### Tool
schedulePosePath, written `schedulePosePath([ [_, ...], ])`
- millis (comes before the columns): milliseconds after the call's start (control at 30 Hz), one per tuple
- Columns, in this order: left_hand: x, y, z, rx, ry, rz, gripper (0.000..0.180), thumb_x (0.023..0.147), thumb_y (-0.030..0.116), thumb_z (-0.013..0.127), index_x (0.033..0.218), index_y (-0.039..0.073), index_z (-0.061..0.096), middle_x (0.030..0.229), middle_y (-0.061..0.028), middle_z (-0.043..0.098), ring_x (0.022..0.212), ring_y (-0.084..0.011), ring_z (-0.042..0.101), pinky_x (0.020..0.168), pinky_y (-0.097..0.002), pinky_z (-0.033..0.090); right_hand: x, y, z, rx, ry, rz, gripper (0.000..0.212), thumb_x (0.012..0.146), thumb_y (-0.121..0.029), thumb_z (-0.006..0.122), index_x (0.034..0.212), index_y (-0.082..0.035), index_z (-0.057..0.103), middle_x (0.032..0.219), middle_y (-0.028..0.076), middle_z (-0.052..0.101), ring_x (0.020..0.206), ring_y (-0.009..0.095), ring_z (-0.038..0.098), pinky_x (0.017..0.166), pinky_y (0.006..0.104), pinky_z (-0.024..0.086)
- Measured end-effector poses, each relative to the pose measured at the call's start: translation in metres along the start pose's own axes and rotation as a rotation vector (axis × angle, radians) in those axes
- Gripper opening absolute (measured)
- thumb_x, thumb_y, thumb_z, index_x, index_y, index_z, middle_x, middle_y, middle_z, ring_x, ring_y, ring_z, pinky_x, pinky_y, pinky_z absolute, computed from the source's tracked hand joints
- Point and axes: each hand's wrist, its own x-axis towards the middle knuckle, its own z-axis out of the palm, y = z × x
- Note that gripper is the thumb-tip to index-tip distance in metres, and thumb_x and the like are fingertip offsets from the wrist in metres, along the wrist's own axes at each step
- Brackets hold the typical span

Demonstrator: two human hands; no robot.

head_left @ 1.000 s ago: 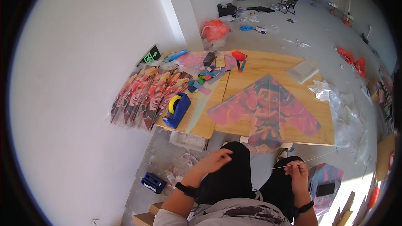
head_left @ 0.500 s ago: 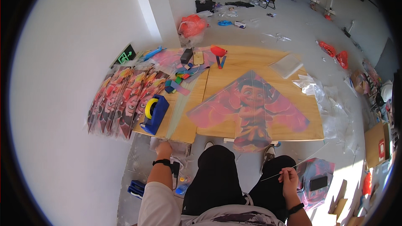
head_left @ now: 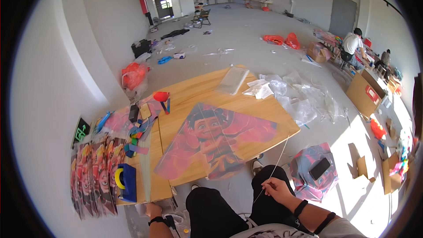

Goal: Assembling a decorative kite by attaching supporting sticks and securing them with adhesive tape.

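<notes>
My right hand (head_left: 275, 188) is closed round a thin pale rod (head_left: 279, 156), held slanting above my right thigh, its upper end near the table's right corner. My left hand (head_left: 153, 211) reaches down at the table's near left edge, beside a box-like thing under it; its fingers are mostly hidden. On the wooden table (head_left: 185, 87) lies a flat pink-red kite (head_left: 211, 134) printed with a cartoon figure, its tail at the near edge. A bundle of thin pale rods (head_left: 150, 172) lies left of it, beside a blue tape dispenser (head_left: 128, 183) with a yellow roll.
Several folded printed kites (head_left: 94, 174) hang over the table's left edge. Coloured tape rolls (head_left: 134, 143) and a black box (head_left: 133, 113) sit behind. Clear plastic sheets (head_left: 304, 101) spread beyond the right side. A phone (head_left: 320, 168) rests on a printed stack. Two people work far right.
My view has swung up and to the right, bringing more of the room and two people into sight. The rod in my right hand now stands steeper.
</notes>
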Motion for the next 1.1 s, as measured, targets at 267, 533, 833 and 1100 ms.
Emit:
schedulePosePath([
  [267, 0.009, 0.010, -0.001, -0.116, -0.001, 0.059, 0.048, 0.081, 0.013, 0.069, 0.126, -0.003, 0.064, 0.131, -0.0249, 0.064, 0.121, -0.0403, 0.063, 0.102, -0.0442, 0.051, -0.005, -0.009, 0.000, -0.149, 0.017, -0.088, 0.012, 0.102, -0.008, 0.059, 0.109, -0.001, 0.066, 0.093, 0.003, 0.068, 0.075, 0.007, 0.065, 0.067, 0.0226, 0.053],
  [533, 0.029, -0.016, -0.001, 0.210, 0.015, 0.602, 0.065, 0.085, 0.048, 0.069, 0.140, 0.016, 0.059, 0.130, -0.0204, 0.067, 0.118, -0.0294, 0.065, 0.104, -0.0412, 0.048, -0.010, 0.003, -0.008, -0.131, 0.053, -0.146, 0.014, 0.101, -0.010, 0.062, 0.109, -0.002, 0.068, 0.089, 0.005, 0.068, 0.074, 0.010, 0.065, 0.071, 0.0258, 0.055],
  [833, -0.086, -0.050, -0.068, -0.136, 0.329, 0.705, 0.035, 0.086, 0.036, 0.072, 0.106, 0.007, 0.073, 0.092, -0.0192, 0.074, 0.089, -0.0341, 0.071, 0.081, -0.0455, 0.055, -0.013, 0.014, -0.010, 0.009, -0.021, -0.215, 0.015, 0.101, -0.011, 0.062, 0.111, -0.003, 0.068, 0.087, 0.003, 0.067, 0.074, 0.010, 0.065, 0.069, 0.0255, 0.052],
  [1100, -0.273, 0.064, -0.161, -1.092, 0.134, 0.955, 0.013, 0.089, -0.002, 0.072, 0.100, 0.000, 0.066, 0.100, -0.0143, 0.074, 0.095, -0.0155, 0.071, 0.080, -0.0249, 0.054, -0.012, -0.010, -0.033, 0.324, -0.027, -0.161, 0.015, 0.106, -0.014, 0.055, 0.112, -0.003, 0.062, 0.092, 0.004, 0.066, 0.081, 0.011, 0.067, 0.072, 0.0247, 0.052],
])
